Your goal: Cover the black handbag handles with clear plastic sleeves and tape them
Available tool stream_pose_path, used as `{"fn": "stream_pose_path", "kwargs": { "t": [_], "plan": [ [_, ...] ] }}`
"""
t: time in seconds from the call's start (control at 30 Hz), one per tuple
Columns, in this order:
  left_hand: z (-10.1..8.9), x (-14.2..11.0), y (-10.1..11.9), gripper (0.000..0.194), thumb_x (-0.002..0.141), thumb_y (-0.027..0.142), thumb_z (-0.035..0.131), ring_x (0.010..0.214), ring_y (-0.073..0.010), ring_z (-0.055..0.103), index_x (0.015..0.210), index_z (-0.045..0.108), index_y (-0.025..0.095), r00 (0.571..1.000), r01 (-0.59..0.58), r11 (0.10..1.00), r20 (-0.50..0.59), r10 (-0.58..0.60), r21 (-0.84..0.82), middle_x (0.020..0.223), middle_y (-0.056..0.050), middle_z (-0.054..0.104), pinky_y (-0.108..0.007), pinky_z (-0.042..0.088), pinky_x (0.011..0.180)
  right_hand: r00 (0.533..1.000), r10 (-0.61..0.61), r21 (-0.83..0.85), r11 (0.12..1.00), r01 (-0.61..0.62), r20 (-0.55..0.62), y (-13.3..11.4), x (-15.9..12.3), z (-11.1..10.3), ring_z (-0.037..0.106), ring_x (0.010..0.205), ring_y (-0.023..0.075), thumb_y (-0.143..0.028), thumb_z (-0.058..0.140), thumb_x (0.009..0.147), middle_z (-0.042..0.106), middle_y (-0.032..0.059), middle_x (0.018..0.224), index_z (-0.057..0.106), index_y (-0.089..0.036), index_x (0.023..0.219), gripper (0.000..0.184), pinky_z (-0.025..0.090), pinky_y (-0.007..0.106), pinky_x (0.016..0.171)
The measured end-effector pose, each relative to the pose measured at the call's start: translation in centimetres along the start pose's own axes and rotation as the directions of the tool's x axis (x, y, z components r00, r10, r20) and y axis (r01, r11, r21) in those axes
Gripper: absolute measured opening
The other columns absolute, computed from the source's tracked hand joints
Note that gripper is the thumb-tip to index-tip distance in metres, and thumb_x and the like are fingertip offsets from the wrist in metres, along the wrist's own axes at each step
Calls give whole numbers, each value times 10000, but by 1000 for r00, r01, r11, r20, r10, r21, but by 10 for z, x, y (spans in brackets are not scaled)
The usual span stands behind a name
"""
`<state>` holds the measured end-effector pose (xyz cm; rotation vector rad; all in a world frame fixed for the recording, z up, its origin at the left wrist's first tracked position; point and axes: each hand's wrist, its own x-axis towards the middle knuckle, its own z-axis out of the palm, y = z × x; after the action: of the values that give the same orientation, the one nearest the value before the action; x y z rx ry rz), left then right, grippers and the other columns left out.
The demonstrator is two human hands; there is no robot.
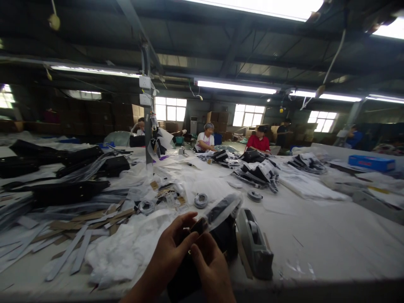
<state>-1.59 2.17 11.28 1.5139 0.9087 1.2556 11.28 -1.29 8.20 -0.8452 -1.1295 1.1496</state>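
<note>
In front of me is a black bag [186,275], with a small gold-coloured fitting and a part covered in clear plastic film [224,208] at its far end. My left hand [170,242] is closed, its thumb and fingers gripping a dark strap-like piece [198,226] of the bag. Close against it, my right hand [213,263] pinches the same area of the bag, thumb bent inward. The exact grip point is partly hidden by the fingers. Just right of the bag stands a grey tape dispenser [263,259].
Crumpled white wrapping [123,248] and cardboard strips [82,246] lie to the left, with black bags [69,191] behind. Coiled straps [201,200] and black-and-white piles [257,172] sit farther off. A metal post [147,126] rises from the table; co-workers [205,139] sit beyond.
</note>
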Motion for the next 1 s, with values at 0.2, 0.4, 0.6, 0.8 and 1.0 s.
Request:
{"fn": "stream_pose_path", "kwargs": {
  "t": [0.2,0.4,0.6,0.8,1.0],
  "plan": [
    [2,0,19,296,846,291,662,1364,-256,430,1136,706,255,1000,-30,996,7,30,-79,1413,-36,560,-321,339,1127,992,-125,-166,978,127,19,-3,5,7,685,928,239,-439,595,901,741,67,1003,687,-189,1086,324,516,308,832],
    [6,15,31,421,906,519,536,1198,-287,589,1049,727,172,999,39,984,-28,-44,-174,1223,-112,695,-396,411,1050,954,-281,-209,944,255,-101,-2,5,19,611,1113,232,-386,525,943,650,75,1197,679,-218,1146,305,466,289,949],
    [5,50,57,609,812,668,565,900,-275,697,972,745,109,938,217,970,253,-239,111,846,-113,766,-389,483,881,966,-213,-130,972,194,-144,6,-1,24,673,882,217,-474,430,976,739,74,993,684,-195,1095,396,501,293,812],
    [6,54,63,352,736,440,772,706,-163,651,874,743,117,907,167,978,370,-202,123,789,-50,740,-249,464,669,971,-171,-89,983,158,-166,4,-2,25,644,727,190,-527,443,964,743,61,827,719,-164,975,456,458,253,652],
    [3,36,53,418,783,470,717,702,-176,661,1021,718,127,930,163,979,313,-194,123,825,-71,745,-218,424,546,967,-191,-78,981,180,-168,5,1,24,595,683,171,-513,459,962,708,36,749,729,-153,929,451,431,237,617]
  ]
}}
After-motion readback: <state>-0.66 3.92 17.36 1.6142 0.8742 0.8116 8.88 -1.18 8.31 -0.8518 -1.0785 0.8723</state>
